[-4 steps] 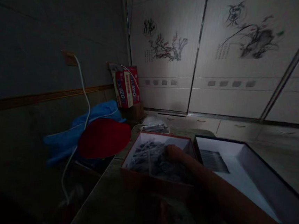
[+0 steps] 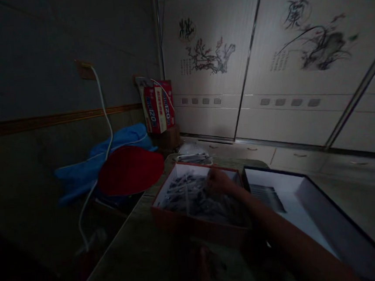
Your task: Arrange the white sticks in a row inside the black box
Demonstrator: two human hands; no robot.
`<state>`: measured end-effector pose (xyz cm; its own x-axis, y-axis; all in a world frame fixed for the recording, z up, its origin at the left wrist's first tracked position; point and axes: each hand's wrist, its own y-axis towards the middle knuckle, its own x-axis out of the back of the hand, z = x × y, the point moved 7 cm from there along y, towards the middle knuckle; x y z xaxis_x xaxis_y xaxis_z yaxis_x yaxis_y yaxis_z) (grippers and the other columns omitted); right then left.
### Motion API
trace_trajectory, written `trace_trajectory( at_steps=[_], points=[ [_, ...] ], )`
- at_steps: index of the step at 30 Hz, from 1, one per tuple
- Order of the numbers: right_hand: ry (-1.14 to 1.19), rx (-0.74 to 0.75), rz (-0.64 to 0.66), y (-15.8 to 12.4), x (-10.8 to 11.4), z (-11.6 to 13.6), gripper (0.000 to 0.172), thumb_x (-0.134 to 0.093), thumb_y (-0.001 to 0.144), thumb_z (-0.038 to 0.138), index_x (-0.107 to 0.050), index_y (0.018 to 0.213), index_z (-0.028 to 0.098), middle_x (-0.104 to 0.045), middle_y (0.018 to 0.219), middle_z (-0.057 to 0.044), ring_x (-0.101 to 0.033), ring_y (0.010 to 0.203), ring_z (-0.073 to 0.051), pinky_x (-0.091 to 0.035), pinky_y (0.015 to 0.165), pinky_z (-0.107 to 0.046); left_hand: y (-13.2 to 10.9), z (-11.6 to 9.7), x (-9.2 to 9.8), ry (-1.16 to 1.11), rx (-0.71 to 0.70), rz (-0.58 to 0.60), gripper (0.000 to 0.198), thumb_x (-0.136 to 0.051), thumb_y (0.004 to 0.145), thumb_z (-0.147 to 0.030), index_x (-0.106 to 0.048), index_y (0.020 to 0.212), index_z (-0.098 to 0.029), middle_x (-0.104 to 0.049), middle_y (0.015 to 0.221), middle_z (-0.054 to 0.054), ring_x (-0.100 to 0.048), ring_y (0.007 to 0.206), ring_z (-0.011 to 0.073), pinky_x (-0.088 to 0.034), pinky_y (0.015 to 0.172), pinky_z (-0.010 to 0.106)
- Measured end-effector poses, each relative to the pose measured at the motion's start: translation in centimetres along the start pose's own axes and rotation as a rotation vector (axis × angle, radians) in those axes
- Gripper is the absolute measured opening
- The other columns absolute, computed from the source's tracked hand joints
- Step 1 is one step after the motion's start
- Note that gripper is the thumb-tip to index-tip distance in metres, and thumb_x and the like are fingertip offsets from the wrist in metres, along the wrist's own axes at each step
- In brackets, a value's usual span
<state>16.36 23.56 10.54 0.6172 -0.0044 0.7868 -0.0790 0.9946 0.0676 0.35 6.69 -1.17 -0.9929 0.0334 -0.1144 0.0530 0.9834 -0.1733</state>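
Note:
My right hand (image 2: pixel 218 183) reaches into the right part of a red-rimmed box (image 2: pixel 200 229), its fingers curled downward among many small, thin, dark and clear-wrapped pieces (image 2: pixel 182 193). What the fingers hold, if anything, is hidden. A pale strip divides the inside of the box. To the right stands a larger dark-edged box or lid (image 2: pixel 306 222) with a white inside, where a row of thin dark pieces (image 2: pixel 267 197) lies side by side. Low in front of the red box, my left hand (image 2: pixel 204 263) is a dim shape in deep shadow; its fingers cannot be made out.
Behind the red box lies a clear plastic bag of thin pieces (image 2: pixel 193 155). A red rounded item (image 2: pixel 131 169) and blue fabric (image 2: pixel 122 139) sit left of the table (image 2: pixel 130 241). A white cord (image 2: pixel 106 117) hangs there. Red packages (image 2: pixel 159 108) stand near sliding doors (image 2: pixel 211 116).
The view has tilted slightly, so everything sits a little higher. My right hand stays within the red box, with its fingers now showing more sharply.

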Motion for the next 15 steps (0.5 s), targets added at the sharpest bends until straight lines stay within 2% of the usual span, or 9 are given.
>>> trace_trajectory(
  at_steps=[3, 5, 7, 9, 11, 13, 15],
  points=[
    [0.156, 0.06, -0.142, -3.5, 3.5, 1.4, 0.017, -0.043, 0.091, 0.024, -0.054, 0.099, 0.014, -0.061, 0.081, -0.001, -0.06, 0.071, -0.012, -0.05, 0.068, -0.027, -0.1, -0.3, -0.6, 0.08, -0.037, 0.084, 0.028, -0.05, 0.085, -0.035, -0.057, 0.105, -0.017, -0.062, 0.102, 0.005, -0.061, 0.082, 0.0147, -0.053, 0.07, 0.034],
    [0.249, 0.092, -0.24, -7.4, 5.4, 2.1, 0.021, -0.038, 0.092, 0.03, -0.051, 0.1, 0.016, -0.059, 0.082, -0.001, -0.059, 0.068, -0.012, -0.048, 0.064, -0.024, -0.1, -0.6, -1.1, 0.13, -0.069, 0.137, 0.027, -0.05, 0.085, -0.035, -0.057, 0.104, -0.018, -0.062, 0.103, 0.005, -0.06, 0.083, 0.0149, -0.052, 0.071, 0.034],
    [0.337, 0.102, -0.309, -11.6, 6.1, 2.4, 0.025, -0.043, 0.088, 0.038, -0.053, 0.097, 0.017, -0.058, 0.076, 0.0, -0.058, 0.066, -0.013, -0.046, 0.06, -0.023, -0.3, -0.9, -1.5, 0.18, -0.107, 0.186, 0.027, -0.049, 0.085, -0.035, -0.057, 0.105, -0.018, -0.062, 0.104, 0.005, -0.06, 0.084, 0.0149, -0.052, 0.072, 0.034],
    [0.516, 0.049, -0.286, -15.3, 5.2, 1.7, 0.027, -0.053, 0.082, 0.042, -0.058, 0.093, 0.018, -0.057, 0.066, 0.001, -0.056, 0.061, -0.013, -0.043, 0.054, -0.022, -0.7, -1.1, -1.8, 0.232, -0.147, 0.232, 0.026, -0.049, 0.085, -0.034, -0.057, 0.105, -0.018, -0.062, 0.104, 0.005, -0.06, 0.084, 0.0146, -0.052, 0.072, 0.034],
    [0.695, -0.044, -0.199, -18.0, 2.9, 0.4, 0.03, -0.056, 0.08, 0.045, -0.059, 0.092, 0.018, -0.056, 0.06, 0.002, -0.053, 0.054, -0.012, -0.039, 0.049, -0.021, -1.3, -1.3, -2.1, 0.289, -0.189, 0.274, 0.027, -0.05, 0.085, -0.034, -0.057, 0.105, -0.018, -0.062, 0.103, 0.005, -0.061, 0.083, 0.0143, -0.052, 0.071, 0.034],
    [0.833, -0.084, -0.134, -19.9, 0.6, -0.8, 0.029, -0.06, 0.078, 0.045, -0.058, 0.089, 0.018, -0.057, 0.061, 0.002, -0.054, 0.054, -0.011, -0.039, 0.049, -0.02, -2.0, -1.5, -2.1, 0.352, -0.229, 0.307, 0.027, -0.049, 0.085, -0.035, -0.057, 0.105, -0.018, -0.062, 0.103, 0.005, -0.061, 0.082, 0.0142, -0.053, 0.071, 0.034],
    [0.907, -0.11, -0.127, -20.9, -1.1, -2.2, 0.028, -0.064, 0.076, 0.044, -0.057, 0.085, 0.018, -0.058, 0.067, 0.001, -0.055, 0.058, -0.011, -0.042, 0.051, -0.02, -2.5, -1.8, -2.1, 0.422, -0.265, 0.329, 0.029, -0.05, 0.085, -0.035, -0.056, 0.107, -0.017, -0.062, 0.103, 0.006, -0.061, 0.084, 0.0146, -0.052, 0.072, 0.035]
  ],
)
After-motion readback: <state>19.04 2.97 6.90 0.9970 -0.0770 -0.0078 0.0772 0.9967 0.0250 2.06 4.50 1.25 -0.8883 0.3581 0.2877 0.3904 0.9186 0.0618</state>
